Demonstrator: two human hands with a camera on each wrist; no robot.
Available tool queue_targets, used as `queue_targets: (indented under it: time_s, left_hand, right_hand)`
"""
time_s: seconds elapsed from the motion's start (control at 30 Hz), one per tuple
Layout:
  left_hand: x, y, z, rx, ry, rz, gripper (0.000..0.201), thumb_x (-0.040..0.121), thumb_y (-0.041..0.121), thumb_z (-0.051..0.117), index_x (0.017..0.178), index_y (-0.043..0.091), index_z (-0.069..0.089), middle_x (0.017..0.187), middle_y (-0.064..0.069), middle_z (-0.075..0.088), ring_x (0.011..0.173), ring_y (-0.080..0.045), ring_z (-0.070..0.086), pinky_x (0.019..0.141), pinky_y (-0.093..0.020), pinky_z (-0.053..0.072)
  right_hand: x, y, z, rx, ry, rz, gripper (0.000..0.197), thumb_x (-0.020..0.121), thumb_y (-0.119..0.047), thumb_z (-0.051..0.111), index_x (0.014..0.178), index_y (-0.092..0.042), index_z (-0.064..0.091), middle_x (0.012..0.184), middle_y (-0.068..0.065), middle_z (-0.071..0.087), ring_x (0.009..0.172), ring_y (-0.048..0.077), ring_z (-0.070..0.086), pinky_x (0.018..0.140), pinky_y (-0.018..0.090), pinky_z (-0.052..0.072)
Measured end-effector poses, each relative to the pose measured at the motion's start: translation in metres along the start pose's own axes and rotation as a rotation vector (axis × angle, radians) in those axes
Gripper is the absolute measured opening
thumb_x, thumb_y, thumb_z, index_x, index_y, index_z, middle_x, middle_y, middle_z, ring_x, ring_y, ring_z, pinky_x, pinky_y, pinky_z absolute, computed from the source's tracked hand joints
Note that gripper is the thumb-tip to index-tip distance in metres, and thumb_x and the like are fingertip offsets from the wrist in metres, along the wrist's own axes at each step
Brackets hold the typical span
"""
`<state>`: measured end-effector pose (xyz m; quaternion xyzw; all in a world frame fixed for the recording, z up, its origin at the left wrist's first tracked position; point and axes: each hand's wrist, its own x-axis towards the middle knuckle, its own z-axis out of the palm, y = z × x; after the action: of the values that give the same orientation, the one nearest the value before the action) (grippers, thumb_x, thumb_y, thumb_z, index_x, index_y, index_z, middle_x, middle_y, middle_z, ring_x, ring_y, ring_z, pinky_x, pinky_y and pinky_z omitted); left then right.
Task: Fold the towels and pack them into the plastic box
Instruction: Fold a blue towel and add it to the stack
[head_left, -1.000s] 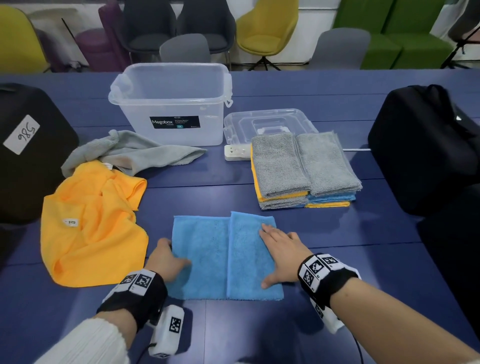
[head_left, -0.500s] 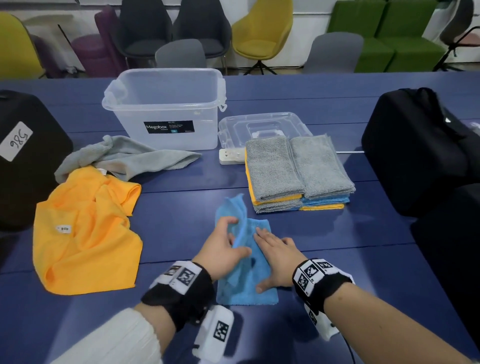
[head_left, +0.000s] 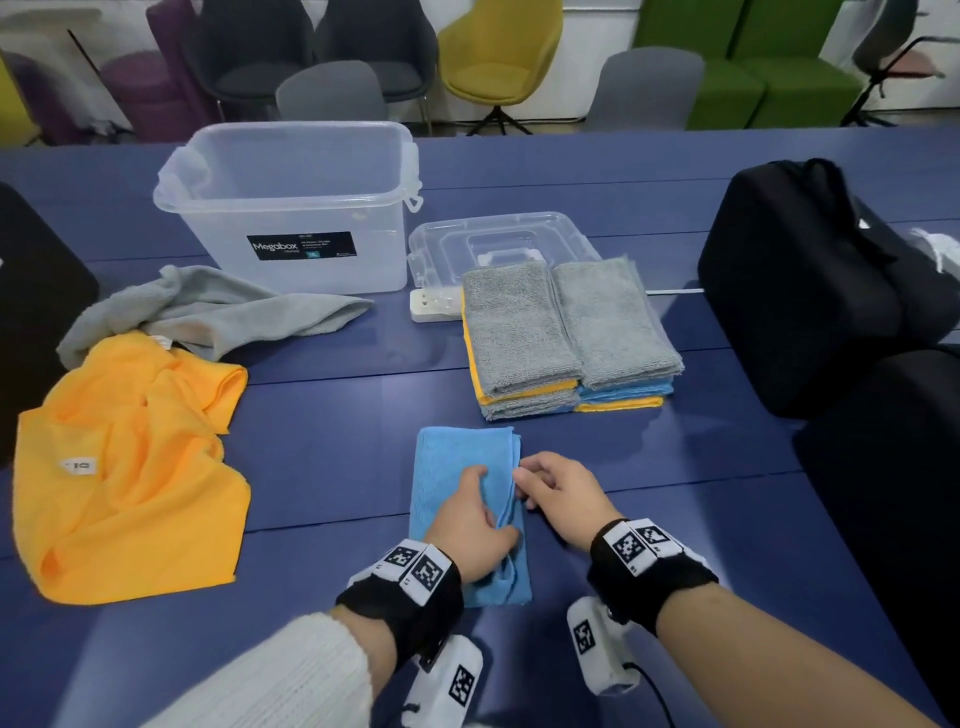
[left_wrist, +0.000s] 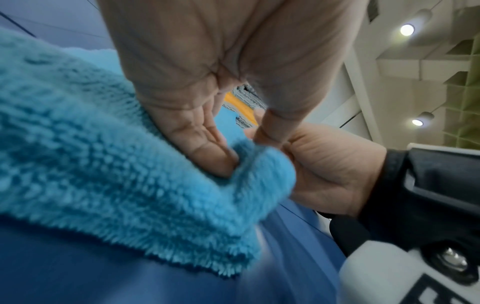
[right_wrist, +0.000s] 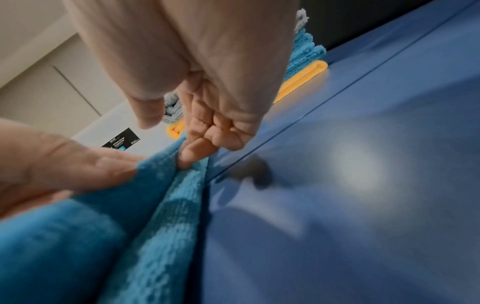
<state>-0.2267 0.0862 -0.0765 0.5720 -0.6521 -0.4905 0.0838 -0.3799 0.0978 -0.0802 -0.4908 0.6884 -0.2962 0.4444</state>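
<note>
Blue microfibre towel (head_left: 457, 467), folded into a narrow strip, lies on the dark blue table (head_left: 322, 467) directly under your hands, and its long axis runs near to far, straight away from you. That axis is what the coming move turns on: to halve the strip you would likely bring the near end over to the far end, or the reverse.

Your left hand (head_left: 470, 525) lies on top of the strip at its middle; the left wrist view shows its thumb and fingers curled into a ridge of blue pile (left_wrist: 249, 164), pinching it. Your right hand (head_left: 558, 493) sits just off the strip's right edge, fingers curled, one fingertip (right_wrist: 189, 158) pressed into the layered edge there. Whether it truly pinches a layer or only tucks it, I cannot tell.

So both hands are at the towel, the left over it and the right at its right side; neither is at the ends yet.

Two stacks of folded grey, yellow and blue towels (head_left: 566, 332) stand far and slightly right of the strip, well apart from it. An open clear plastic box (head_left: 291, 208) waits far left, and looks empty.
</note>
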Motion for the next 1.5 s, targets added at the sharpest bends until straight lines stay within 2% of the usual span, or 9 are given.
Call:
queue_targets:
  time_s: [0.07,0.2,0.37,0.7,0.83,1.0,1.17,1.33,1.5]
  left_hand:
    - [-0.001,0.000,-0.001,-0.060,-0.023,-0.006,0.081,0.074,0.028,0.068,0.142,0.026,0.025,0.078,0.002,0.060,0.069,-0.016,0.061,0.072,-0.034,0.055]
    - [0.000,-0.007,-0.017,-0.048,0.081,0.026,0.036,0.078,0.023,0.068,0.111,0.023,0.054,0.083,0.006,0.060,0.075,-0.013,0.058,0.067,-0.018,0.042]
    - [0.004,-0.034,-0.045,0.088,0.385,-0.008,0.031,0.077,0.016,0.067,0.101,0.022,0.048,0.103,0.000,0.046,0.095,-0.019,0.049,0.086,-0.027,0.040]
    - [0.000,-0.018,-0.046,-0.534,-0.006,-0.254,0.052,0.050,0.014,0.074,0.101,0.005,0.067,0.102,-0.012,0.073,0.091,-0.029,0.070,0.089,-0.047,0.054]
    - [-0.006,0.005,-0.046,-0.687,-0.146,-0.160,0.053,0.058,0.006,0.069,0.110,0.003,0.063,0.102,-0.015,0.073,0.092,-0.033,0.069,0.085,-0.044,0.055]
    - [-0.004,0.046,-0.050,-0.875,-0.290,-0.056,0.052,0.066,0.003,0.064,0.118,0.000,0.059,0.112,-0.021,0.068,0.096,-0.034,0.068,0.085,-0.044,0.055]
    - [0.015,0.091,-0.052,-0.932,-0.297,0.112,0.058,0.071,0.001,0.064,0.127,0.006,0.051,0.121,-0.015,0.065,0.106,-0.030,0.065,0.086,-0.041,0.056]
    - [0.055,0.134,-0.054,-0.744,-0.086,0.265,0.105,0.073,-0.016,0.065,0.149,0.029,0.008,0.124,-0.004,0.056,0.107,-0.017,0.061,0.087,-0.037,0.054]
    - [0.103,0.169,-0.054,-0.370,0.053,0.477,0.055,0.076,0.011,0.063,0.128,0.026,0.054,0.134,-0.004,0.051,0.120,-0.026,0.056,0.104,-0.046,0.045]
  right_hand:
    - [0.004,-0.004,0.002,0.015,0.030,0.023,0.016,0.086,-0.026,0.069,0.097,-0.021,0.060,0.084,0.003,0.071,0.071,0.010,0.063,0.070,0.022,0.050]
    - [0.009,-0.008,0.004,-0.095,0.077,0.034,0.022,0.077,-0.012,0.075,0.087,-0.021,0.057,0.072,-0.003,0.064,0.066,0.006,0.056,0.057,0.007,0.041]
    - [0.009,-0.005,0.002,-0.156,0.082,0.128,0.019,0.079,-0.011,0.073,0.083,-0.015,0.055,0.076,0.007,0.069,0.065,0.009,0.063,0.057,0.017,0.044]
    - [0.008,0.002,0.012,-0.090,0.075,0.203,0.012,0.087,-0.013,0.062,0.079,-0.005,0.058,0.068,0.004,0.065,0.050,0.008,0.060,0.057,0.028,0.056]
    - [0.001,0.003,0.008,0.187,-0.084,0.231,0.038,0.095,-0.041,0.051,0.085,-0.005,0.059,0.075,0.003,0.062,0.061,0.011,0.059,0.059,0.029,0.052]
    - [-0.015,-0.006,-0.014,0.665,-0.249,0.210,0.052,0.089,-0.047,0.059,0.119,-0.004,0.060,0.115,0.013,0.069,0.106,0.029,0.066,0.095,0.045,0.051]
    - [0.001,-0.028,-0.061,0.693,0.105,-0.021,0.025,0.099,-0.023,0.048,0.119,-0.009,0.056,0.113,0.012,0.069,0.101,0.029,0.068,0.087,0.047,0.055]
    - [0.039,-0.050,-0.119,0.339,0.412,-0.151,0.007,0.097,-0.031,0.047,0.094,-0.026,0.051,0.098,-0.003,0.064,0.090,0.015,0.063,0.076,0.035,0.051]
    - [0.083,-0.072,-0.170,0.259,0.498,-0.180,0.012,0.093,-0.015,0.041,0.088,-0.019,0.051,0.084,-0.006,0.055,0.078,0.014,0.054,0.068,0.030,0.045]
